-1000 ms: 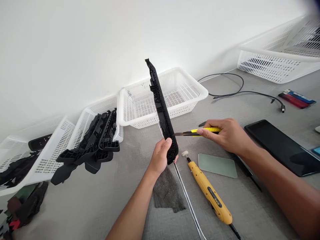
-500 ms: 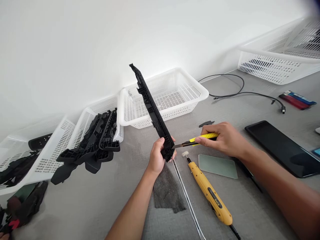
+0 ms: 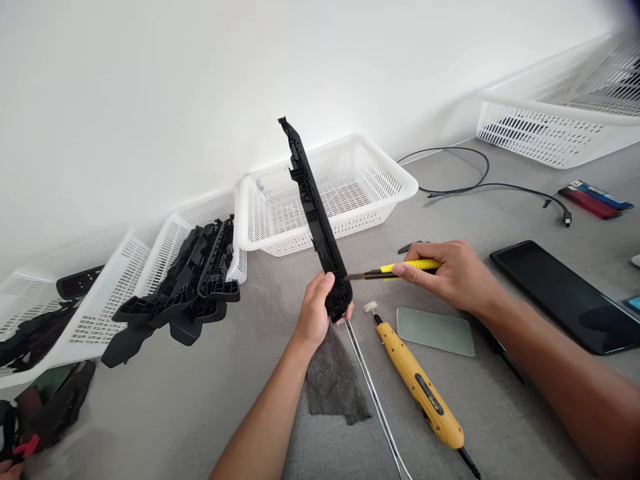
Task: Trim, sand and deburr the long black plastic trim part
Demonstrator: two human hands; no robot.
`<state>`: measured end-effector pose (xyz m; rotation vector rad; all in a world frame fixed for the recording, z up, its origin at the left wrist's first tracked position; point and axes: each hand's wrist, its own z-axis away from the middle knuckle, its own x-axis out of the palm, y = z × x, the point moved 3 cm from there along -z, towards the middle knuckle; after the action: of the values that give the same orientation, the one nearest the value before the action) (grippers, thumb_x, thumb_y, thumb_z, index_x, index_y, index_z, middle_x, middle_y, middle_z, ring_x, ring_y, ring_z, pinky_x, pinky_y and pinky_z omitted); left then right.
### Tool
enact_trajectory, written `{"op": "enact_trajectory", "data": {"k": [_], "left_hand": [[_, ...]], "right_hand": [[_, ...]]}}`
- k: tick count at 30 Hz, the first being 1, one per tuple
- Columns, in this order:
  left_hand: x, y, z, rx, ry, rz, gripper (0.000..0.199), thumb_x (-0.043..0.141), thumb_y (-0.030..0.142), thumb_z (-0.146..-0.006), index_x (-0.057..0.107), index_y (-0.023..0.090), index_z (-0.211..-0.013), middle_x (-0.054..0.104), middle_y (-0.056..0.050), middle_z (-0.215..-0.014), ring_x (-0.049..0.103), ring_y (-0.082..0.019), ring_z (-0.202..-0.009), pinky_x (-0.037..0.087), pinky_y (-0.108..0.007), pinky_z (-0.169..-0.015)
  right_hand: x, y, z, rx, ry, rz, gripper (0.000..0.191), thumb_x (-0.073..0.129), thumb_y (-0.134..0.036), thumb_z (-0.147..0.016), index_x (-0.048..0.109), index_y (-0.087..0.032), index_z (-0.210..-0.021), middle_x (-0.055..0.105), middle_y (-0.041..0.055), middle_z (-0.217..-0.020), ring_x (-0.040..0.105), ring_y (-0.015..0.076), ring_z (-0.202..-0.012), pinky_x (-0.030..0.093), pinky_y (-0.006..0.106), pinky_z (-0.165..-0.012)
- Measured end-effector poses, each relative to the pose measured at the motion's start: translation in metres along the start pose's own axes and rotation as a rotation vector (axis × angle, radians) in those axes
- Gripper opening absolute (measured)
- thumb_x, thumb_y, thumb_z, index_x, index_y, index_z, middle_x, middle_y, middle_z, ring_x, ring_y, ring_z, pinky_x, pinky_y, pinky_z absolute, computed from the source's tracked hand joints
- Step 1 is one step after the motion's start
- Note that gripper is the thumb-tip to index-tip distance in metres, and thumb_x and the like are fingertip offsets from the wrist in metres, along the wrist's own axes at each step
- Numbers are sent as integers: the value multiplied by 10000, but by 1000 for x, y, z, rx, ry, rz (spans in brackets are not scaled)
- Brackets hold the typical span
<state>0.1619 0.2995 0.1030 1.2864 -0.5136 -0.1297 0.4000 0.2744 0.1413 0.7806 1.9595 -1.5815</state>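
Observation:
My left hand (image 3: 316,310) is closed around the lower end of a long black plastic trim part (image 3: 320,223), which tilts upward and away to the left. My right hand (image 3: 453,277) grips a yellow and black utility knife (image 3: 410,267). The knife's blade points left at the part's right edge, just above my left fingers; whether it touches cannot be made out. Below the hands lie a dark mesh cloth (image 3: 337,383), a pair of long metal tweezers (image 3: 373,393) and a yellow rotary tool (image 3: 417,387) with a white tip.
A white basket (image 3: 327,237) stands behind the part. At left, white baskets (image 3: 113,283) hold black plastic parts (image 3: 200,267). A glass plate (image 3: 435,330), a black phone (image 3: 565,293), a cable (image 3: 480,187) and another basket (image 3: 540,137) are at right. Someone's fingers (image 3: 6,470) show bottom left.
The trim part has swung more upright, its top moving right. The knife has shifted slightly up and right, its blade higher along the part's edge.

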Motion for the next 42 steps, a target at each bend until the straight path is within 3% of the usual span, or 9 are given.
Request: {"op": "enact_trajectory", "data": {"k": [17, 21, 25, 29, 33, 38, 42], "left_hand": [[-1, 0, 0, 20, -15, 14, 455, 593, 647, -984, 569, 207, -869, 614, 15, -507, 452, -111, -409, 324, -224, -398], [-1, 0, -1, 14, 0, 2, 473, 609, 669, -963, 570, 210, -857, 607, 15, -507, 460, -115, -412, 325, -227, -401], [-2, -1, -2, 21, -7, 20, 455, 602, 645, -977, 591, 200, -882, 614, 13, -507, 453, -114, -413, 318, -224, -397], [-1, 0, -2, 22, 8, 18, 454, 607, 644, -971, 572, 207, -854, 612, 12, -505, 454, -114, -415, 316, -226, -395], [1, 3, -1, 10, 28, -3, 483, 616, 681, -942, 568, 211, -844, 602, 14, -497, 440, -113, -404, 310, -233, -399], [1, 4, 0, -2, 26, -13, 501, 613, 700, -935, 580, 208, -847, 597, 14, -501, 455, -118, -411, 309, -235, -402], [0, 2, -1, 4, 24, -8, 495, 609, 690, -940, 594, 203, -858, 602, 12, -504, 454, -117, -416, 309, -232, -402]], "right_hand": [[5, -1, 0, -9, -45, -5, 648, 594, -803, -928, 621, -225, -637, 460, -35, -511, 387, 137, -504, 299, 294, -514], [0, -2, 1, -8, 28, -7, 617, 599, -780, -938, 633, -228, -666, 511, -23, -533, 394, 140, -513, 307, 300, -522], [1, -3, 1, -29, -14, -17, 571, 658, -733, -912, 615, -231, -644, 520, -27, -527, 423, 139, -509, 327, 297, -530], [1, -3, 2, -14, 34, -16, 539, 666, -706, -915, 622, -228, -668, 543, -24, -551, 432, 140, -517, 329, 298, -537], [3, -3, 2, -20, -20, -35, 570, 662, -723, -911, 595, -230, -634, 517, -26, -535, 425, 142, -518, 328, 297, -531], [-2, -1, 2, 7, 65, -20, 580, 652, -751, -915, 602, -234, -658, 478, -34, -531, 391, 141, -517, 301, 304, -524], [-1, 1, 2, -4, 12, -27, 603, 659, -767, -902, 583, -233, -631, 481, -32, -533, 399, 142, -524, 310, 304, -527]]}}
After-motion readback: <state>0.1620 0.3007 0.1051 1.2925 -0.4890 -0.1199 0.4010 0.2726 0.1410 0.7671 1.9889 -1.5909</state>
